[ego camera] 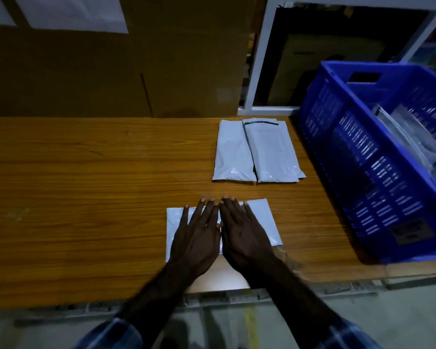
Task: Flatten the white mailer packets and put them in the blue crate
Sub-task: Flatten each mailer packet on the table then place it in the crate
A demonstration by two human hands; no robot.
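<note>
A big brown counter (86, 185) holds everything. A blue crate (378, 157) sits on its right side, with some white packets (413, 137) already inside. Near the crate, a small pile of white mailer packets (254, 152) lies on the counter. Closer to the person, one white packet (262, 217) lies flat. The left hand (196, 238) and the right hand (244, 235) press down on it side by side, fingers straight and spread.
</note>
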